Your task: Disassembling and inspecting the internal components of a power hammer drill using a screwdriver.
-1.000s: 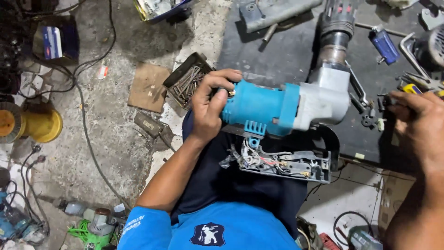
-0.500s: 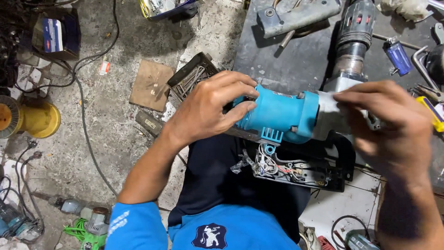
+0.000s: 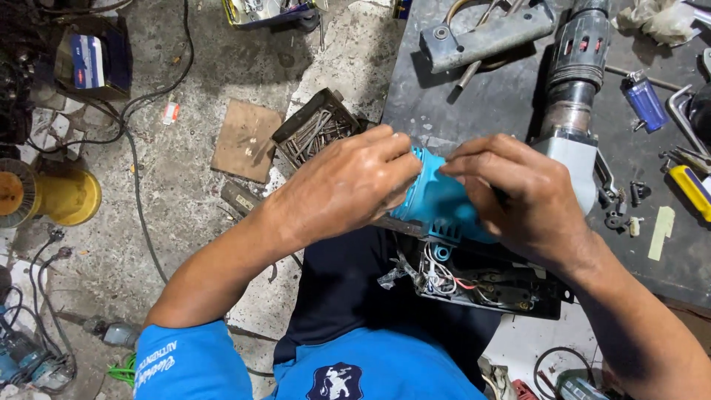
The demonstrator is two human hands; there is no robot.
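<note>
We look down from above onto our own two hands, working at the edge of a dark metal workbench. Between them lies a power tool with a bright blue plastic body and a pale grey metal head; the tool rests on its side along the bench's near edge.

Our left hand wraps over the blue body from the left, fingers curled and pressed close together, their tips on the body's rear end. Our right hand covers the body from the right, fingers bent and close together on top of the blue plastic; we cannot tell whether they pinch anything small. Both hands touch the tool and nearly meet over it.

Just below the tool, touching it or nearly so, sits an opened black handle shell with red and white wires showing inside.

Behind the tool a second, darker drill lies on the bench, pointing toward the grey head. A blue lighter lies to its right, and a yellow-handled tool near the right edge. On the concrete floor to the left we see a small crate of nails, a piece of cardboard and a yellow spool.
</note>
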